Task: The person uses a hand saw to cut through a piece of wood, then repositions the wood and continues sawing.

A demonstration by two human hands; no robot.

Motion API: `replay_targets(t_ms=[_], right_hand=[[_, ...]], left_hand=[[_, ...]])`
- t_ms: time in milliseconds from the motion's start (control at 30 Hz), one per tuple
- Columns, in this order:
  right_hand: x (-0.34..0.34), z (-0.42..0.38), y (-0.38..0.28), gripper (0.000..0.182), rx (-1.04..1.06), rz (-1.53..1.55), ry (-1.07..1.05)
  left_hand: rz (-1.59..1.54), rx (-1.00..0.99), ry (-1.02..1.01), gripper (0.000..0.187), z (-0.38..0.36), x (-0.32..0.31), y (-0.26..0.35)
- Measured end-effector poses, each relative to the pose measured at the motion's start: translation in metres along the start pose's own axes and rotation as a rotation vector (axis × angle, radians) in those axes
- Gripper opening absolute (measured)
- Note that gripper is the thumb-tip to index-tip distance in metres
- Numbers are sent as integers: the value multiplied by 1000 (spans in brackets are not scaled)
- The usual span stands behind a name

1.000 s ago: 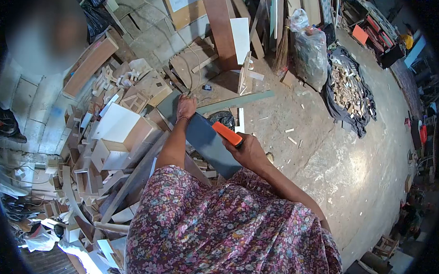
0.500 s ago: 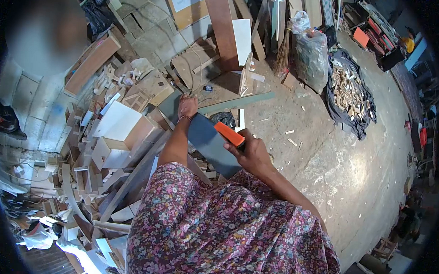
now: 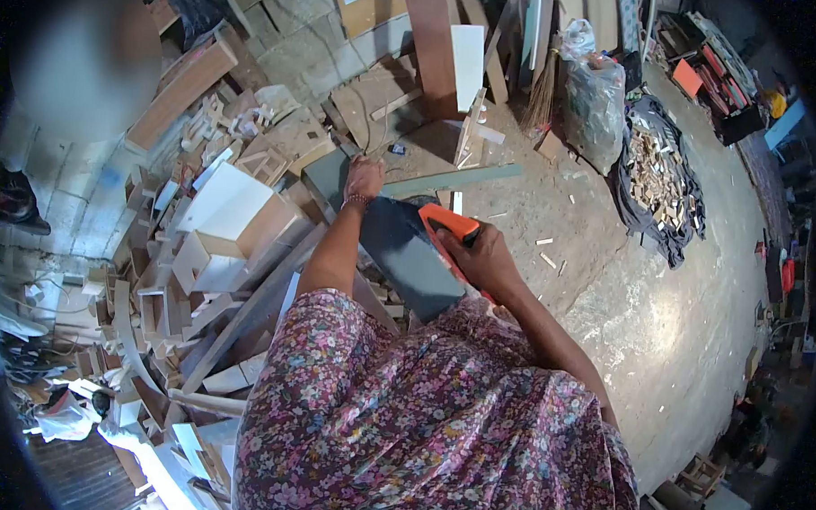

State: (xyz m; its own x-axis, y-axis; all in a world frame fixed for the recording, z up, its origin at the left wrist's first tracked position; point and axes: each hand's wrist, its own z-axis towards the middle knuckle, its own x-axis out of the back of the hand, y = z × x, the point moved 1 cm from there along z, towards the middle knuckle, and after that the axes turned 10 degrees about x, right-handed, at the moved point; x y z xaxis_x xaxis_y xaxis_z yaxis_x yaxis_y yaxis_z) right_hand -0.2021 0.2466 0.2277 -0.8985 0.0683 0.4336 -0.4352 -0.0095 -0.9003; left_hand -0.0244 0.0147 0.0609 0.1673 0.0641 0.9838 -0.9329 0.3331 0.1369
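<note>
My right hand (image 3: 487, 256) is closed around the orange and black handle of a handsaw (image 3: 456, 224). A reddish strip of its blade shows along the right edge of a blue-grey board (image 3: 412, 260); the rest of the blade is hard to make out. The board slants from the far side down towards my lap, its near end meeting my floral clothing. At the board's far end, my left hand (image 3: 364, 178) grips it with bent fingers, partly hidden by the wrist. A long grey-green wood strip (image 3: 456, 179) lies just beyond.
Wood offcuts (image 3: 239, 213) are heaped on my left. Boards (image 3: 433, 58) lean at the back beside a broom (image 3: 539, 102) and a filled plastic bag (image 3: 593, 113). A dark cloth (image 3: 683, 238) bears small wood pieces. Scraps dot the concrete floor (image 3: 622, 307). A person's foot (image 3: 14, 201) shows far left.
My right hand and the handsaw have shifted right and towards me, and the handle has turned, showing its opening. My left hand stays on the board. The whole view has shifted slightly.
</note>
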Motion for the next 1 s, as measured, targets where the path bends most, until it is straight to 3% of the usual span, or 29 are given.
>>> replay_targets(t_ms=[100,200,267,300,367,433,567,667,700,733,900,1000], right_hand=[[3,-11,-7,37,42,-52,55],[8,-19,-7,38,48,-19,10],[11,-19,-13,38,58,-5,-32],[12,-23,-21,38,84,-16,-35],[12,-27,-29,38,107,-19,-62],[12,-28,-29,37,-33,23,-169],[12,-26,-23,34,40,20,-202],[8,-23,-17,34,-71,323,-211],[5,-24,-21,34,-65,316,-263],[8,-24,-23,33,-75,300,-255],[12,-20,-30,34,-119,180,-280],[5,-17,-18,31,-95,295,-206]], left_hand=[[-43,-3,49,42,3,-1,4],[-5,-13,-100,38,-7,3,4],[-97,-4,135,34,-18,-7,-2],[-96,14,137,34,-26,-8,0],[-166,182,505,41,-52,-12,8],[-167,232,433,43,-80,-11,15],[-205,305,334,46,-120,1,40],[-322,353,321,51,-146,-8,39],[-278,423,226,50,-147,-2,45],[-282,436,256,49,-145,-3,45],[-312,426,296,48,-140,-1,43],[-317,358,225,44,-137,2,40]])
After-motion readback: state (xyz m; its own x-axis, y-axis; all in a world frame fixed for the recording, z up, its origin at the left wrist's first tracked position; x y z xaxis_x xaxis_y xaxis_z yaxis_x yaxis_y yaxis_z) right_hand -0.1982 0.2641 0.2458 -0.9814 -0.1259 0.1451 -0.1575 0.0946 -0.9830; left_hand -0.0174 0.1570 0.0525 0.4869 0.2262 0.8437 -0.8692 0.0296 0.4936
